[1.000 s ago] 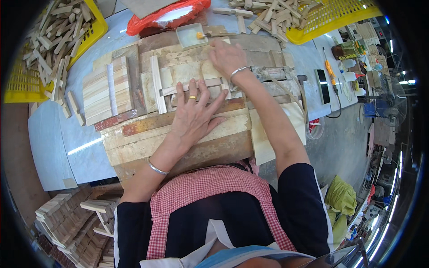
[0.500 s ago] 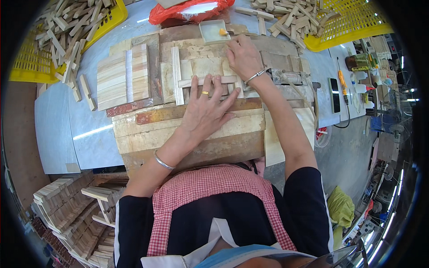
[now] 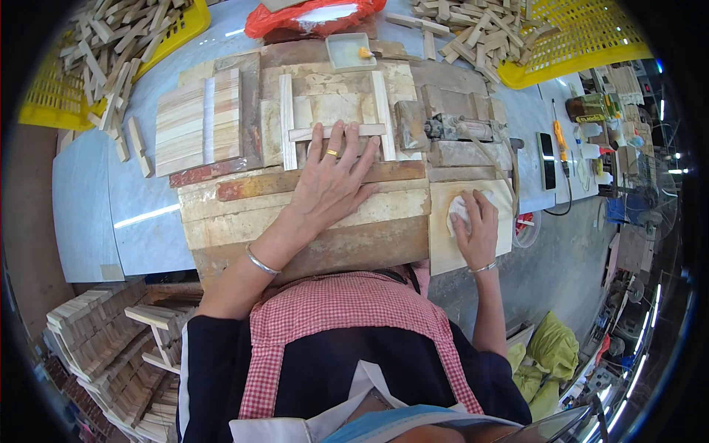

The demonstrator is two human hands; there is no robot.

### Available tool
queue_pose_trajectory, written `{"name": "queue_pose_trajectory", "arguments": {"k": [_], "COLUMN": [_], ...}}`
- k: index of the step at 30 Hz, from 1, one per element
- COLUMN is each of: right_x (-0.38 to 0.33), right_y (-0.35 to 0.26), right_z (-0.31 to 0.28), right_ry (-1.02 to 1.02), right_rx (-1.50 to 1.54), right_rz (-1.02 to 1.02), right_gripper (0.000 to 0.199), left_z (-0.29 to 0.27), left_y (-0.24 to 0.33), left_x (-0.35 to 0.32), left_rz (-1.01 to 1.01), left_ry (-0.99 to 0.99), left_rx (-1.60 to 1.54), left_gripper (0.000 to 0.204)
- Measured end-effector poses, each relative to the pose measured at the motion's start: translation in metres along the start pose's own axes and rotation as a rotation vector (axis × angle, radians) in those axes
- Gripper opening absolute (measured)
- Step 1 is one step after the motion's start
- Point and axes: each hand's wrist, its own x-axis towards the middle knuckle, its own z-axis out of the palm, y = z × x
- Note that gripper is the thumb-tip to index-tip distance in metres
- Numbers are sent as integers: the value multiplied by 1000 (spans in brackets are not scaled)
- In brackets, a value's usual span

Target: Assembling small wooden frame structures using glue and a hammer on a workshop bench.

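Note:
My left hand (image 3: 334, 173) lies with fingers spread over the wooden crosspiece (image 3: 299, 135). That crosspiece spans a left wooden strip (image 3: 286, 111) and a right wooden strip (image 3: 382, 111) in an H shape, lying on a worn wooden jig (image 3: 332, 214). My right hand (image 3: 481, 230) is closed on a crumpled white cloth (image 3: 459, 214), low over a pale board (image 3: 443, 247) at the jig's right. Beyond the strips, a shallow translucent tray (image 3: 346, 59) holds a small yellow-orange item (image 3: 365, 52), too small to name.
A metal cylinder clamp (image 3: 465, 128) with a hose sits right of the strips. Flat wooden slats (image 3: 181, 129) lie to the left. Yellow baskets (image 3: 583, 44) and heaped wood pieces (image 3: 484, 33) stand at the back. A phone (image 3: 546, 159) and screwdriver (image 3: 562, 133) lie at the right.
My right hand has come from beside the right strip, near the tray, back to the pale board, where it grips the white cloth. My left hand stays on the crosspiece.

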Motion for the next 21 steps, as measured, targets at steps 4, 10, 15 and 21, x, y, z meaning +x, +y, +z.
{"name": "queue_pose_trajectory", "arguments": {"k": [4, 10, 15, 21], "right_x": [-2, -3, 47, 152], "right_y": [1, 2, -9, -95], "right_z": [3, 4, 0, 28], "right_ry": [6, -69, 74, 111], "right_rx": [-195, -101, 122, 225], "right_rz": [-20, 19, -122, -433], "right_gripper": [42, 42, 44, 35], "left_z": [0, -3, 3, 3], "left_y": [-6, -8, -5, -5], "left_x": [4, -3, -4, -7], "left_rz": [-27, -32, -29, -63], "left_ry": [56, 14, 34, 13], "left_rx": [-77, -94, -68, -101], "left_gripper": [61, 64, 67, 72]}}
